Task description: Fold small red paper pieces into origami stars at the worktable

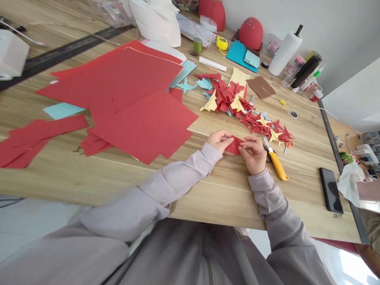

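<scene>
Between my two hands is a small folded piece of red paper (pixel 234 146), held just above the wooden table. My left hand (pixel 220 140) pinches its left side, thumb on top. On its right edge, the fingers of my right hand (pixel 253 153) are closed, partly hiding the paper. A yellow utility knife (pixel 278 165) lies just right of my right hand, blade toward the back. Beyond my hands spreads a heap of folded paper stars (pixel 227 97), mostly red with some cream and light blue ones.
Large red paper sheets (pixel 127 83) cover the table's left middle, with red strips (pixel 26 138) farther left. A black phone (pixel 331 190) lies near the right edge. Along the back stand a white bottle (pixel 285 53), a yellow tape measure (pixel 221 43) and blue paper (pixel 237 55).
</scene>
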{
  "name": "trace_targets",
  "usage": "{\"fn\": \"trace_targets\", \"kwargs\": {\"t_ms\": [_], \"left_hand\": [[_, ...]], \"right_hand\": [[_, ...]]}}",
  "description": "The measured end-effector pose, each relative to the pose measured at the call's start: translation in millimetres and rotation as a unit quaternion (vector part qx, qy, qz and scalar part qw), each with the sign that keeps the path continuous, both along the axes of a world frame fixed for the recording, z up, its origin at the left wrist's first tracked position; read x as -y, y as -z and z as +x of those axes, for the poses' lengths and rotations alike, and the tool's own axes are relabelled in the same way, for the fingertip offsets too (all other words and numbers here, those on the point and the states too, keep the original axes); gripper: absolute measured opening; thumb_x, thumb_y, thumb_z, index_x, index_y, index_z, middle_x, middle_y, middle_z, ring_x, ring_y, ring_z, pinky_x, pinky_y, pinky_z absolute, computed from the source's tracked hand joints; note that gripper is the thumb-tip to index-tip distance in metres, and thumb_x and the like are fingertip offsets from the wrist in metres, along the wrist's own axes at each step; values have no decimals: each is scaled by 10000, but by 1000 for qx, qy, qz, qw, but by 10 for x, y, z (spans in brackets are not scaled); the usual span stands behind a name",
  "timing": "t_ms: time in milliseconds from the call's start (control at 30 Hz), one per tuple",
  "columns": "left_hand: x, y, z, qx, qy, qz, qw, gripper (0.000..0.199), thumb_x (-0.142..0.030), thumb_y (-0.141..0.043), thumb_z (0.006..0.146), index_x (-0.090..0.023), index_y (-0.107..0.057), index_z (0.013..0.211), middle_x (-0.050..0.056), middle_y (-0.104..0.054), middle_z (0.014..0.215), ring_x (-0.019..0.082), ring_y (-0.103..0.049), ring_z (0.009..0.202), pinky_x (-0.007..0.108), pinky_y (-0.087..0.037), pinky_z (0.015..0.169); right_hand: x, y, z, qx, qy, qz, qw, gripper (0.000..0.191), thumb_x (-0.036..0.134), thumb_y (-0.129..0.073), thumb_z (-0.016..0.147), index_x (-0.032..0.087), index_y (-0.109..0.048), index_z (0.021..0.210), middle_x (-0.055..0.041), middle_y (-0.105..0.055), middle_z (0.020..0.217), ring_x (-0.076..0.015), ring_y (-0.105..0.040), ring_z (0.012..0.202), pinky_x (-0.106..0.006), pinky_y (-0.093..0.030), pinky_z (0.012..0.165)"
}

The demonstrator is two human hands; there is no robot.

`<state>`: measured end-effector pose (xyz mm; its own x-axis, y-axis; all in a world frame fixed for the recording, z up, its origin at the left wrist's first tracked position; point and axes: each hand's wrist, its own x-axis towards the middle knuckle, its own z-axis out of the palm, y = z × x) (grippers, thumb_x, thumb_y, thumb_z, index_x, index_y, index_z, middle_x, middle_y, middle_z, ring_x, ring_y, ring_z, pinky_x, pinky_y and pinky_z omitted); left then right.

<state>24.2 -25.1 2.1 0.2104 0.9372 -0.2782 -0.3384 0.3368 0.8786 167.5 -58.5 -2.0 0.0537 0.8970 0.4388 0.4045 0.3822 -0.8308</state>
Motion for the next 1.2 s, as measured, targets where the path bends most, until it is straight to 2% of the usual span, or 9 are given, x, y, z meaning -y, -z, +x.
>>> {"fn": "trace_targets", "kwargs": {"t_ms": [200, 400, 467, 533, 633, 767, 1000, 1200], "left_hand": [[9, -70, -13, 10, -5, -17, 1000, 261, -277, -728, 614, -135, -537, 722, -16, -612, 594, 143, -610, 536, 311, -555, 468], [38, -56, -3, 23, -5, 17, 1000, 393, -288, -812, 487, -132, -529, 710, 23, -663, 644, 159, -631, 559, 319, -563, 517], [31, -28, -1, 13, -12, 34, 999, 397, -290, -814, 480, -131, -532, 710, 26, -664, 650, 162, -633, 563, 313, -559, 519], [18, -3, -3, -1, -19, 45, 999, 398, -297, -811, 481, -130, -545, 725, 26, -664, 672, 165, -635, 582, 312, -556, 517], [3, 19, -9, -7, -22, 63, 998, 408, -317, -808, 472, -127, -575, 748, 30, -664, 723, 170, -635, 633, 308, -556, 518], [-2, 38, -10, -2, -8, 85, 996, 440, -351, -799, 481, -112, -624, 807, 40, -666, 723, 162, -623, 622, 306, -552, 527], [-31, 99, -17, -55, -31, 147, 987, 336, -329, -788, 518, -112, -676, 748, 59, -687, 719, 156, -626, 650, 290, -524, 644], [-39, 141, -18, -88, -31, 172, 981, 286, -317, -759, 558, -113, -688, 746, 49, -676, 673, 132, -594, 594, 262, -490, 587]], "right_hand": [[-15, 35, 4, -12, -35, -7, 999, 77, 249, -659, 734, 266, -701, 797, -49, -554, 993, -182, -541, 912, -341, -500, 746], [4, -2, 1, -13, -62, -15, 998, 79, 272, -699, 699, 270, -707, 777, -46, -552, 1015, -190, -547, 940, -383, -488, 842], [7, -9, -8, -50, -72, -35, 996, 165, 303, -711, 683, 268, -694, 844, -51, -553, 1032, -193, -554, 939, -363, -510, 790], [-2, -4, -15, -111, -62, -67, 990, 284, 356, -687, 701, 276, -648, 971, -48, -567, 1030, -175, -578, 861, -334, -528, 700], [-30, 17, -15, -172, -45, -112, 978, 373, 412, -656, 716, 267, -588, 1053, -20, -611, 908, -137, -587, 705, -299, -519, 611], [-52, 31, -11, -175, -74, -158, 969, 386, 390, -701, 674, 223, -597, 1006, 15, -633, 719, -115, -571, 605, -282, -508, 601], [-45, 8, -18, -188, -117, -193, 956, 286, 382, -717, 651, 207, -645, 866, 2, -684, 739, -139, -622, 682, -297, -524, 663], [-49, 33, 7, -184, -115, -191, 957, 200, 321, -736, 643, 186, -656, 767, 7, -680, 672, -123, -614, 603, -278, -511, 618]]}}
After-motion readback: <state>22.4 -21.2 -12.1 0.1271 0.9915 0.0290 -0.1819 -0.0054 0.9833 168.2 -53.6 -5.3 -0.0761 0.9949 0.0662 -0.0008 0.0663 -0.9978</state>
